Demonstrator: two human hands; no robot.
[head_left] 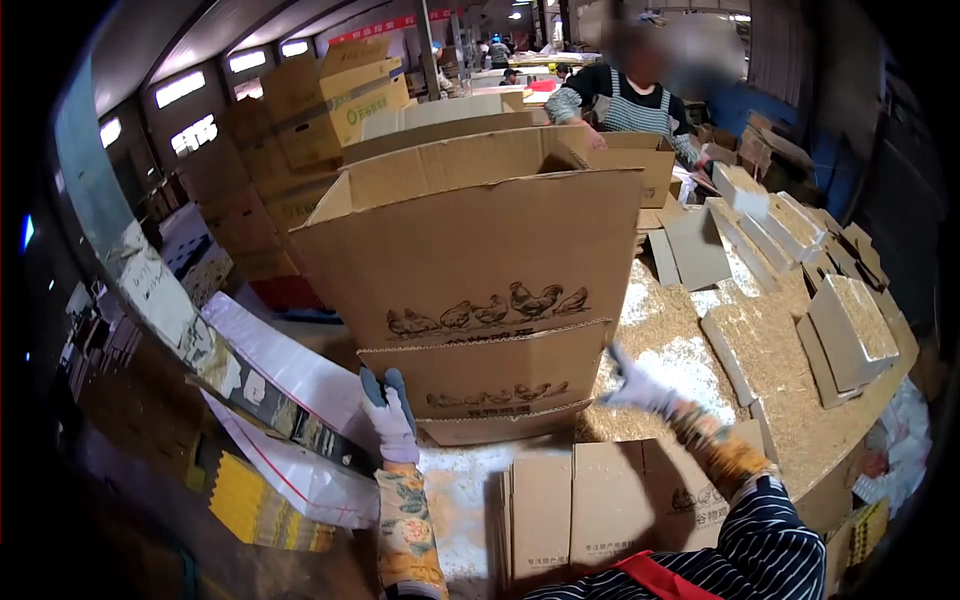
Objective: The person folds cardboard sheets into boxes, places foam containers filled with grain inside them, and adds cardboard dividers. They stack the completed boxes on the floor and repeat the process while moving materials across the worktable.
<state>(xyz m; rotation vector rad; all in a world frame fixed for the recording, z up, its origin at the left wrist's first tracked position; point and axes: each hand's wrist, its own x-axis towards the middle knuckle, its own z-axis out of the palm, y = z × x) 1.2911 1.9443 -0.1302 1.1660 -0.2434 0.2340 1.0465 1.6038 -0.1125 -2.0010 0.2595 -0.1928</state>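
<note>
In front of me stands a tall stack of open cardboard cartons (480, 250), fitted one inside another and printed with rows of chickens. My left hand (390, 405), in a white glove with blue-grey fingers, is at the left edge of a lower carton, fingers pointing up and apart. On the opposite side, my right hand (643, 388) is spread open, fingertips close to the stack's right edge. Both forearms wear flowered sleeves. Below my right forearm lie flat folded cartons (610, 500) with printed lettering.
Chaff-like litter covers the table (665, 340) at right, with filled boxes (850, 330) along it. A co-worker (635, 100) stands behind an open box (640, 165). Large cartons (300, 150) are piled at left, beside a pillar (150, 270) and yellow trays (262, 505).
</note>
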